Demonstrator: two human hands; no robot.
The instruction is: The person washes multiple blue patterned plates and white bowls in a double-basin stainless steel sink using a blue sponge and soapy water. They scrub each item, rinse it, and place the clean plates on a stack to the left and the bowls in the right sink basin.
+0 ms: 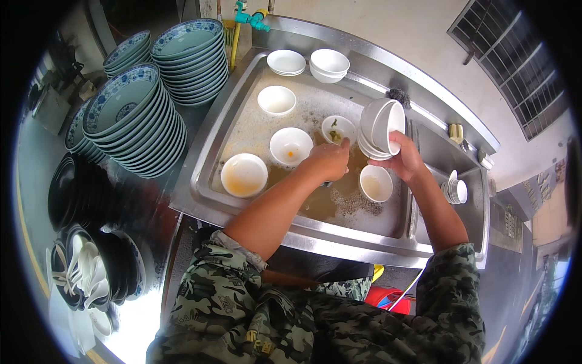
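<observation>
Tilted over the sink basin, a stack of white bowls (373, 125) is gripped by my right hand (403, 157), with fingers at the rim of the nearest bowl. My left hand (331, 160) is beside a white bowl with green leafy scraps (337, 128), its fingertips at that bowl's near edge; whether it grips the bowl is hard to tell. Cloudy brown water stands in the steel sink (313, 225). Around my hands are a bowl with an orange bit (291, 144), a bowl with yellowish liquid (244, 175) and a bowl of cloudy liquid (376, 183).
Tall stacks of blue-patterned bowls (136, 123) stand left of the sink, near black bowls (72, 191) and white spoons (86, 268). White bowls (329, 65) sit at the back rim below a teal tap (251, 18). Small white cups (454, 190) lie in the right basin.
</observation>
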